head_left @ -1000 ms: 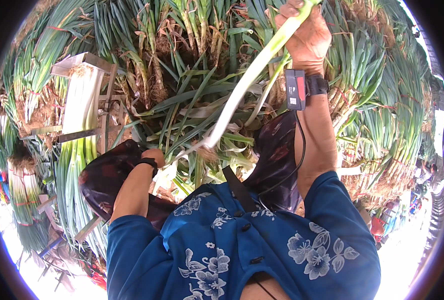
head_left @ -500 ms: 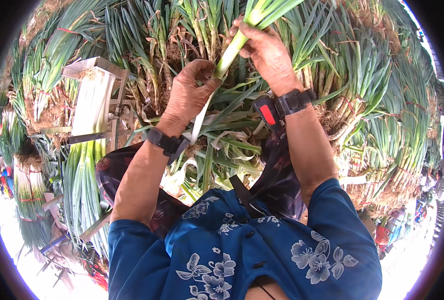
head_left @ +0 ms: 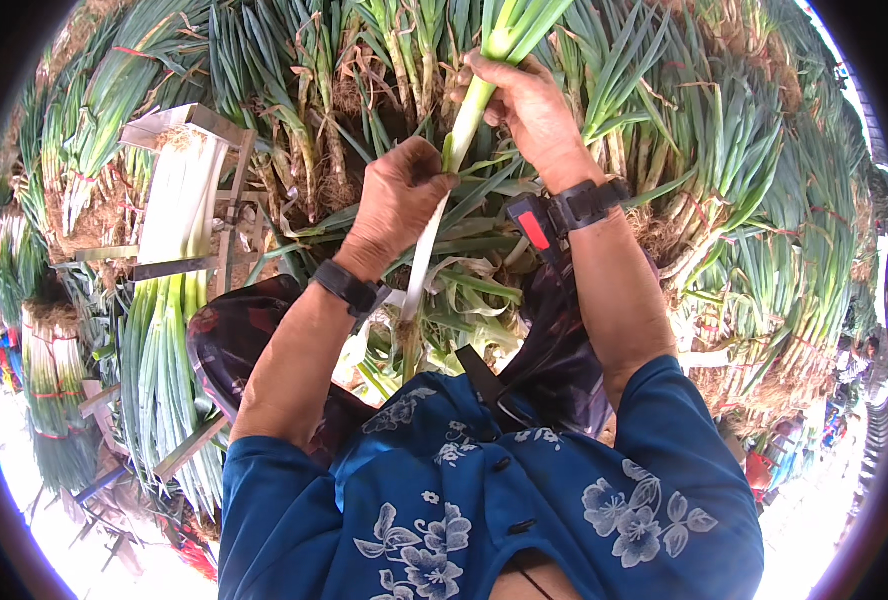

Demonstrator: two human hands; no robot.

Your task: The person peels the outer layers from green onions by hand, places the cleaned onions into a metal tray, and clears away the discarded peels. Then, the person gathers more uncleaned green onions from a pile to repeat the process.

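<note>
A long green onion (head_left: 472, 118) slants in front of me, its green leaves up at the top and its white shank running down toward my lap. My right hand (head_left: 536, 115) is closed round the stalk just below where the leaves split. Lower down, my left hand (head_left: 401, 195) pinches at the stalk with thumb and curled fingers. Whether it grips the stalk itself or a loose outer layer cannot be made out. The onion's root end hangs above peeled leaves (head_left: 464, 320) between my knees.
To the left, a metal and wood rack (head_left: 226, 215) holds a bundle of cleaned green onions (head_left: 176, 205). A tied bundle (head_left: 54, 365) stands farther left. Unpeeled green onions (head_left: 309, 130) are heaped along the far side, with more tied bundles (head_left: 804, 250) at right.
My left hand has moved a little to the right, its fingers curling in tighter against the stalk. The onion's leafy top has swung slightly left, while my right hand has barely shifted.
</note>
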